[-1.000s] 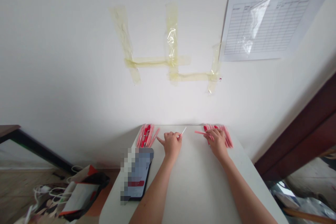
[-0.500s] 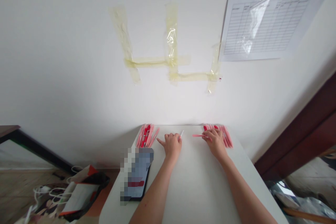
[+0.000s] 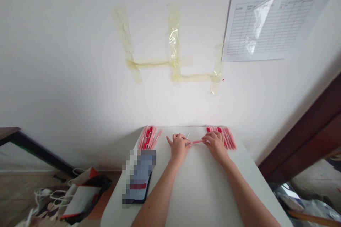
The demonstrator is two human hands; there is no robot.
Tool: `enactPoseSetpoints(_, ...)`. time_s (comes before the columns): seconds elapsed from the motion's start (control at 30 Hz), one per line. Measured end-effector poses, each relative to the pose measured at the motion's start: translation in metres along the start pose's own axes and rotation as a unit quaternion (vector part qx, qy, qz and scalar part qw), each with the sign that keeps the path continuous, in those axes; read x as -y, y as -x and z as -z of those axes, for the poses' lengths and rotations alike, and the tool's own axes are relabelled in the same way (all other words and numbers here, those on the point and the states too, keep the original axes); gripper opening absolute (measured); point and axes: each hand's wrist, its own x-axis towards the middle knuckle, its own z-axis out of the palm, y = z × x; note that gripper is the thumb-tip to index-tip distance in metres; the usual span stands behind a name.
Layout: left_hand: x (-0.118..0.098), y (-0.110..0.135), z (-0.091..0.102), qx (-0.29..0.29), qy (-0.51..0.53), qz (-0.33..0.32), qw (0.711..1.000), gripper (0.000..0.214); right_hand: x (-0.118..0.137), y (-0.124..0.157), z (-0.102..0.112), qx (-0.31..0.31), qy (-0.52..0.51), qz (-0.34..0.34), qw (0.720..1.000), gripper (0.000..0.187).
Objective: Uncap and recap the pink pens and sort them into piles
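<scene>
My right hand (image 3: 215, 144) is closed in a pinch on a slim pink pen barrel (image 3: 198, 141), which points left across the table's middle. Facing it, my left hand (image 3: 179, 147) has thumb and fingers pressed together at the barrel's left end. A thin whitish stick (image 3: 188, 136), like a pen refill, sticks up behind the left fingers. Its lower part is hidden, and a small greyish piece shows at the fingertips. Whether the pieces touch I cannot tell. Beside the right hand lies a row of pink and red pens (image 3: 229, 138); another bunch of pens (image 3: 149, 137) lies left.
The white table (image 3: 199, 191) stands against a wall with yellowed tape (image 3: 174, 39) and a taped-up printed sheet (image 3: 269, 28). A phone (image 3: 140, 177), partly pixelated, lies at the table's left edge. Bags and cables (image 3: 77, 198) are on the floor at left.
My left hand has moved right, and the whitish stick with it. The right hand has shifted slightly left and its pink barrel now tilts a little, its end close to the left fingertips.
</scene>
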Motion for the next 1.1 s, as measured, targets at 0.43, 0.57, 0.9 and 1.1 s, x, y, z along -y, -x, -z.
enactPoseSetpoints(0.43,-0.0028,0.0007,0.0026,0.007,-0.002,0.004,1.000,0.006,0.0049,-0.0008,0.0018,-0.005,-0.014,0.025,1.000,0.016)
enactPoseSetpoints(0.57,-0.0042,0.0011,0.0036,0.005,-0.006,0.004,1.000,0.005,0.0069,-0.0011,0.0040,-0.009,-0.021,0.030,0.999,0.018)
enactPoseSetpoints(0.9,-0.0064,0.0006,0.0060,0.018,-0.014,0.021,1.000,0.007,0.0033,-0.0031,0.0050,-0.011,-0.047,0.028,0.998,0.019)
enactPoseSetpoints(1.1,-0.0032,0.0001,0.0014,0.006,-0.003,0.015,1.000,0.011,0.0017,-0.0024,0.0047,-0.013,-0.058,0.019,0.998,0.019)
